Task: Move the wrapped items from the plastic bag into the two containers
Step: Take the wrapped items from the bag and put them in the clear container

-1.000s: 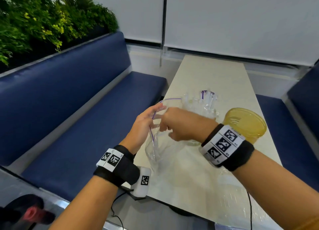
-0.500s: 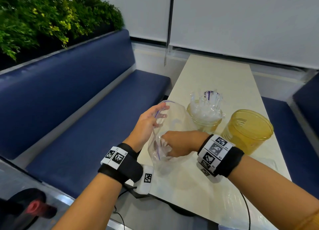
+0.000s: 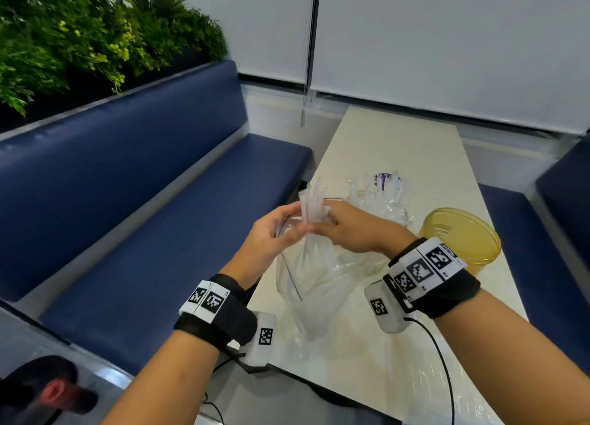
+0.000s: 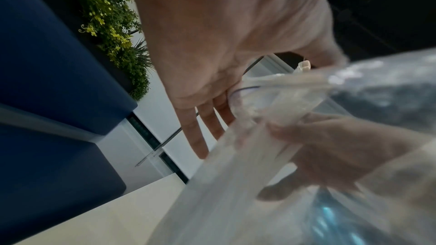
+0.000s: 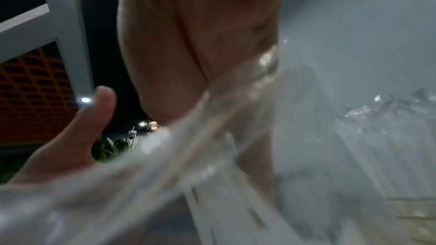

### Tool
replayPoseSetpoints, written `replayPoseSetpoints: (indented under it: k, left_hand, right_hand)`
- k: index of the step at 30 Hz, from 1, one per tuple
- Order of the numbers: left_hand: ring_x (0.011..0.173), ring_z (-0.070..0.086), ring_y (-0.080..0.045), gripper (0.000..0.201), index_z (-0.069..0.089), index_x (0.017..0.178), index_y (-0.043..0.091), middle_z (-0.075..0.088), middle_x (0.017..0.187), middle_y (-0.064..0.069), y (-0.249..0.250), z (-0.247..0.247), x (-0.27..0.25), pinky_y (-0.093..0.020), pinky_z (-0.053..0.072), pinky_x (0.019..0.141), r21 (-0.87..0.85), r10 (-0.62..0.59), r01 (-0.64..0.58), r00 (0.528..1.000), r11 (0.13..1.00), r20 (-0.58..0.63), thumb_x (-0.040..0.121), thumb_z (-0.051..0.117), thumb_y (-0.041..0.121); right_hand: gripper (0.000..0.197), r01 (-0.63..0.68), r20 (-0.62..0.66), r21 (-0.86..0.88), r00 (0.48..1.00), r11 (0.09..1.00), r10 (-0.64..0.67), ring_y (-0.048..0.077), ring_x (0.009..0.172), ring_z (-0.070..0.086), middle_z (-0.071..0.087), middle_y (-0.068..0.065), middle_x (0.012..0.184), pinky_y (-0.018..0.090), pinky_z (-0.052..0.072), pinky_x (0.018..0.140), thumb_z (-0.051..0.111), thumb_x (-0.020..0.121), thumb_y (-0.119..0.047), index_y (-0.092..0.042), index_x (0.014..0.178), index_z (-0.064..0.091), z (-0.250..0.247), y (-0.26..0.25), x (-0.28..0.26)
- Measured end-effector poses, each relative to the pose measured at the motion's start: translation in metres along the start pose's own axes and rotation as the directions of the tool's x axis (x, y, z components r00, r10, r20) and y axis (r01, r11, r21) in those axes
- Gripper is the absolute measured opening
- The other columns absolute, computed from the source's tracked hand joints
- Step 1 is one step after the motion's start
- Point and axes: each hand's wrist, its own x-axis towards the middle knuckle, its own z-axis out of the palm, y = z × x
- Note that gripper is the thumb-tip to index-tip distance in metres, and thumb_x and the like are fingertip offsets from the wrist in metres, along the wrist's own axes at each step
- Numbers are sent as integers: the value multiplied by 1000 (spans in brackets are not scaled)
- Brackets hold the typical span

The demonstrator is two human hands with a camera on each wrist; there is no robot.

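A clear plastic bag [image 3: 319,284] stands on the pale table [image 3: 392,144] near its front left edge. My left hand [image 3: 281,226] pinches the bag's rim [image 4: 250,88] and holds the mouth up. My right hand [image 3: 329,217] grips a bundle of clear-wrapped items [image 3: 311,206] that sticks up out of the bag's mouth. Behind the hands, one amber container [image 3: 380,201] holds several wrapped items standing upright. To its right the second amber container [image 3: 459,239] looks empty. Both wrist views are blurred; the bundle [image 5: 188,156] crosses the right wrist view.
Blue padded benches [image 3: 159,233] run along both long sides of the table. A planter of green plants [image 3: 79,35] sits behind the left bench. White blinds [image 3: 447,41] close off the far end. A black cable [image 3: 443,361] trails from my right wristband.
My right hand had reached down inside the bag; it has come back up to the mouth with a bundle of wrapped items. My left hand still holds the rim.
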Motion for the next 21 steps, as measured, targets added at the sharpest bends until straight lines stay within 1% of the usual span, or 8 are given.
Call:
replayPoseSetpoints:
  k: [2,4,7,10,12,15,18,21]
  left_hand:
    - [126,62,-8,76,56,139,25,67,134,10,-4,0,0,-26,52,101,49,-16,13,999,999,51,71,82,45]
    - [125,62,-6,86,54,139,30,66,133,15,-7,5,1,-31,51,105,191,-43,33,998,981,44,64,92,46]
    - [121,60,-2,90,55,137,32,64,130,17,-12,16,5,-27,51,102,327,-35,48,998,944,-45,59,94,53]
    - [109,65,-5,74,61,126,29,69,120,12,-15,27,12,-23,55,88,319,-6,51,990,946,-142,63,92,53]
    - [91,69,-6,49,66,114,24,72,103,8,-17,33,17,-21,55,74,287,4,61,975,956,-222,75,87,44]
    - [61,59,-7,18,69,99,14,68,79,0,-20,37,21,-21,47,56,268,38,41,959,963,-282,92,74,29]
    - [61,62,-13,17,68,101,8,71,84,-14,-21,39,23,-18,46,53,280,53,31,957,959,-285,99,64,24]
    - [70,70,-6,16,66,106,9,73,90,-10,-21,42,22,-12,48,58,249,49,15,967,968,-250,102,60,23]
  right_hand:
    - [30,-54,-45,30,997,998,55,1,83,58,63,-10,100,24,47,78,56,102,-24,-16,130,61,-6,-8,0]
    - [25,-92,-62,112,993,989,99,15,96,66,67,0,111,38,57,85,54,103,-25,-18,127,60,-12,-19,-1]
    - [14,-104,-71,235,990,966,124,26,106,67,67,7,118,44,61,86,51,104,-21,-21,117,57,-19,-40,-1]
    - [18,-93,-88,243,989,965,118,25,105,68,67,7,117,45,63,80,50,105,-19,-16,120,58,-23,-54,2]
    - [19,-96,-110,249,986,964,127,26,105,68,67,7,117,47,63,78,52,104,-20,-15,121,59,-24,-61,5]
    - [26,-74,-159,200,982,977,106,26,107,67,67,5,119,46,62,84,58,101,-27,-15,123,61,-26,-66,6]
    - [35,-36,-209,86,977,996,53,22,99,69,69,3,112,43,62,80,71,91,-39,-14,116,66,-35,-68,2]
    - [28,-12,-229,94,973,995,33,23,96,71,70,7,108,42,63,77,70,93,-32,-11,112,66,-43,-68,3]
